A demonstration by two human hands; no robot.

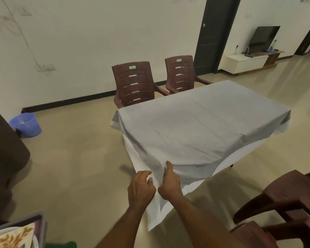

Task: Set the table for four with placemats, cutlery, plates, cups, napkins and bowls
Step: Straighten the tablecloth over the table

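A grey tablecloth point(200, 122) covers the table, with a white cloth point(156, 217) hanging out below it at the near corner. Both of my hands are at that near corner. My left hand point(140, 189) grips a bunch of the cloth in curled fingers. Right beside it, my right hand point(169, 183) holds the grey cloth's edge, its thumb lying on top of the fabric. A patterned cloth with orange leaves point(14, 238) lies on a tray at the bottom left.
Two brown plastic chairs point(134, 83) stand at the table's far side. Another brown chair point(283, 208) is close at the right. A blue bucket point(26, 124) sits on the floor by the left wall. A dark piece of furniture point(5, 153) stands at the left edge.
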